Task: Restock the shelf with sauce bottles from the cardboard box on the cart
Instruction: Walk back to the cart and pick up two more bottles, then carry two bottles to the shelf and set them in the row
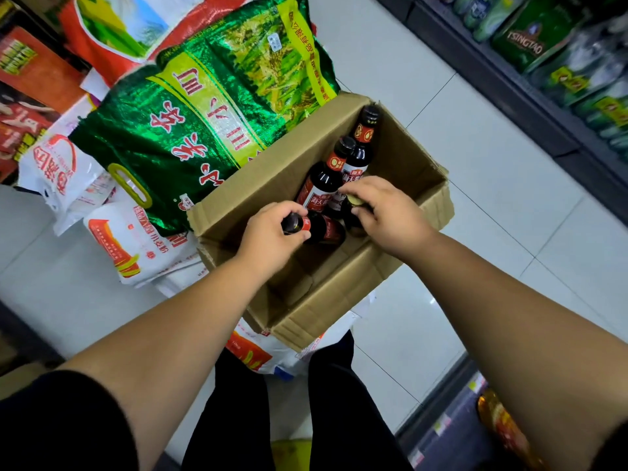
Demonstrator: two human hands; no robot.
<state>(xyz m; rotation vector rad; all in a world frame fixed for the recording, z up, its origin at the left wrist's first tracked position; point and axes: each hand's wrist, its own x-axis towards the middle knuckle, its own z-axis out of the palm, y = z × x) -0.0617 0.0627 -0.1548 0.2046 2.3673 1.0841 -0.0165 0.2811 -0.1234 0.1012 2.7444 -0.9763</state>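
An open cardboard box (401, 158) sits below me on stacked white sacks. Several dark sauce bottles with red labels stand inside it. My left hand (272, 234) is closed around the neck of one dark bottle (323, 229) that leans toward me. My right hand (384, 212) grips the gold-capped top of another bottle (350, 220) beside it. Two more bottles, one nearer (321, 186) and one at the far corner (363, 137), stand upright behind my hands.
A large green rice bag (204, 113) leans against the box's left side, with white sacks (136, 239) and red packages beyond. A dark shelf (543, 62) with green cans runs along the right. A low shelf (482, 419) with an oil bottle lies at the bottom right. White floor tiles surround the box.
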